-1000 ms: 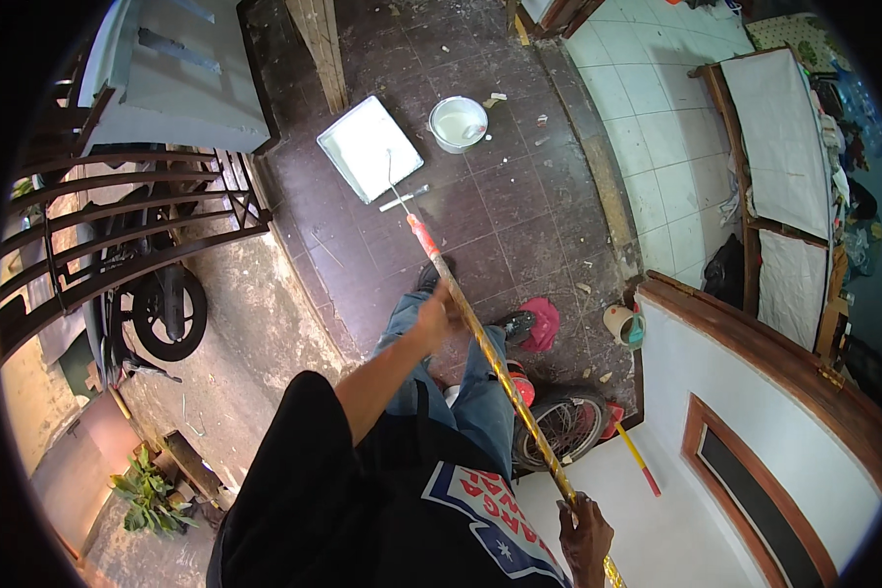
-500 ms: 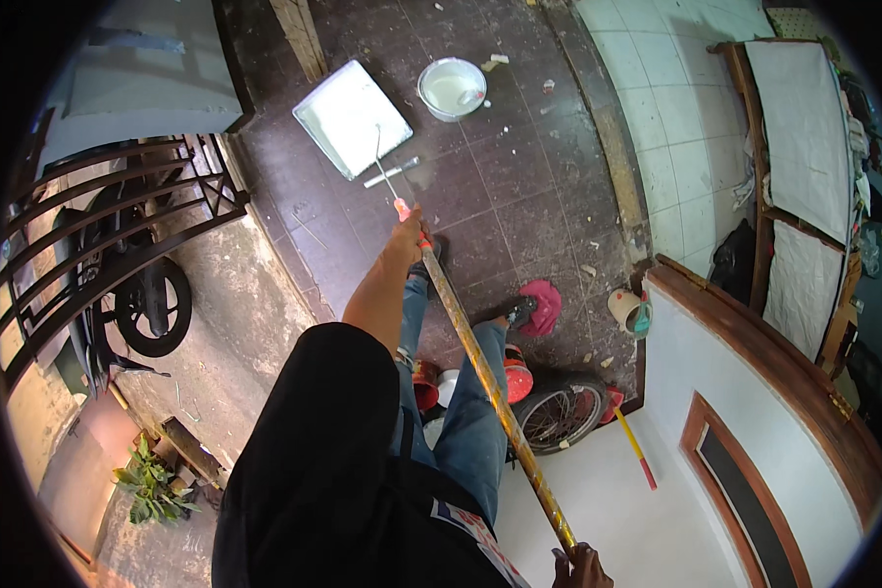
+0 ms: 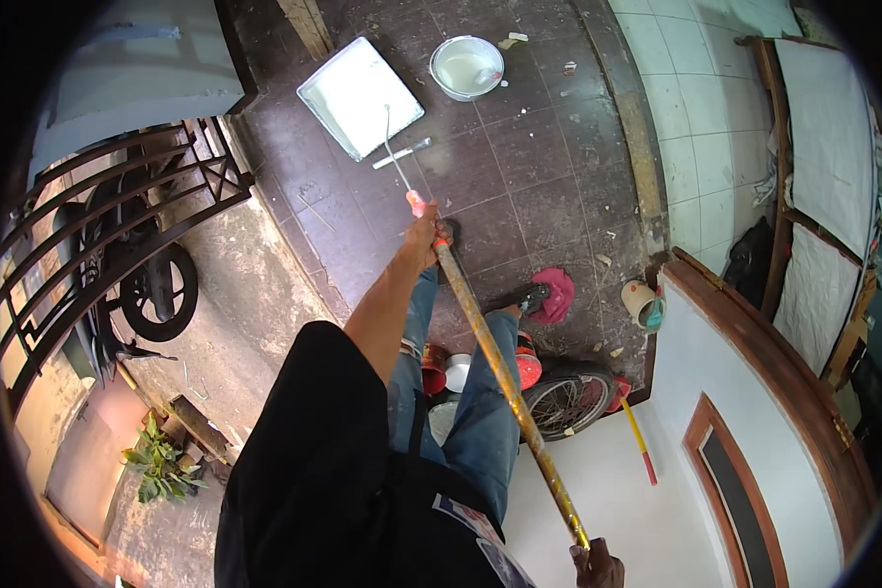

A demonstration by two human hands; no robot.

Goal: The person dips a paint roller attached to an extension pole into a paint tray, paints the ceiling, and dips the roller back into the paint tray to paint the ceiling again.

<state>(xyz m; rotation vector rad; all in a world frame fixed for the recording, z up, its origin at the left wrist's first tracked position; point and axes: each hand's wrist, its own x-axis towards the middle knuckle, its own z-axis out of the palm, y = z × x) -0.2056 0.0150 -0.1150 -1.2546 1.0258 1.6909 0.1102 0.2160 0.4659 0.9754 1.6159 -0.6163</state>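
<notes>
My left hand (image 3: 423, 233) grips a long yellowish pole (image 3: 500, 377) near its far end, just below the red handle of a paint roller (image 3: 402, 176). The roller's thin metal frame reaches out to the edge of a white square paint tray (image 3: 361, 96) on the dark tiled floor far below. At the bottom edge of the head view my right hand (image 3: 598, 566) holds the near end of the pole. A round bucket of white paint (image 3: 467, 67) stands beside the tray. My jeans-clad legs and dark shirt fill the lower middle.
A black metal gate (image 3: 118, 245) with a motorcycle (image 3: 152, 289) behind it is at left. Below me lie a bicycle wheel (image 3: 568, 397), a pink cloth (image 3: 557, 292), red containers (image 3: 527, 365), a cup (image 3: 642, 299) and a red-and-yellow stick (image 3: 637, 443). White wall at right.
My left arm has stretched out and pushed the pole forward, so the roller end has moved from mid-floor toward the white tray. The view has tilted forward.
</notes>
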